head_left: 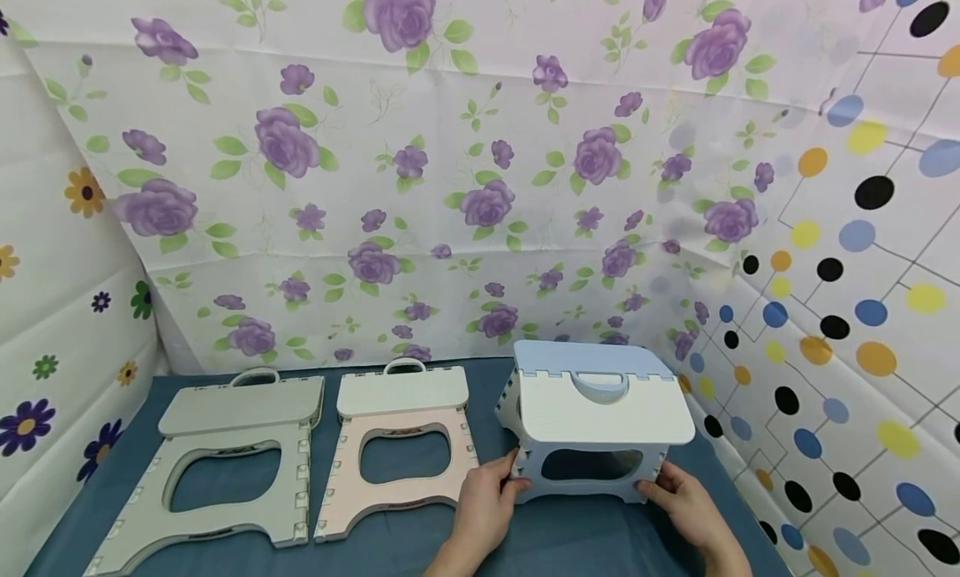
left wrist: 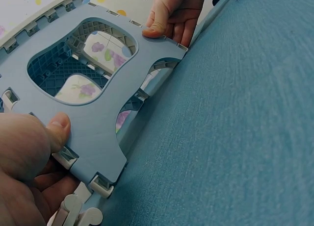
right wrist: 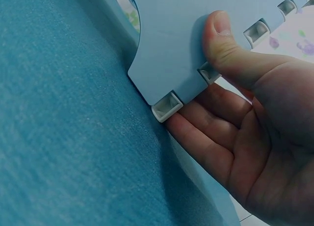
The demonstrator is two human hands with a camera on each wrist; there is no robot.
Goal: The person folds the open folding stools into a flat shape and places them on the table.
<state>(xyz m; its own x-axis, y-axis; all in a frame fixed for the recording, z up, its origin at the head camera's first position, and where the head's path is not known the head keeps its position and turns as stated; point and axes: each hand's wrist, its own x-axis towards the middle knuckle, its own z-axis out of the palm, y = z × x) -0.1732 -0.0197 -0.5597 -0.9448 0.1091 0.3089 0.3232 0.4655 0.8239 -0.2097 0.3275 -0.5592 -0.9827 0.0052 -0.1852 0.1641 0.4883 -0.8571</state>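
Observation:
A blue and white folding step stool (head_left: 607,406) stands unfolded on the right part of the blue-covered table, its blue handle lying in the top. My left hand (head_left: 483,502) grips its near left leg, thumb on the blue front panel and fingers behind the hinged edge. On the other side my right hand (head_left: 686,502) holds the near right leg the same way. The right wrist view shows that thumb (right wrist: 221,37) flat on the blue panel (right wrist: 169,44), fingers curled under the edge by a white hinge piece (right wrist: 167,107).
Left of it lies a folded pink and white stool (head_left: 401,444), close to my left hand. Further left is a folded grey-green stool (head_left: 240,460). Behind the blue tablecloth (head_left: 570,544) hangs a flowered curtain (head_left: 450,185), and a dotted sheet (head_left: 847,310) borders the right side.

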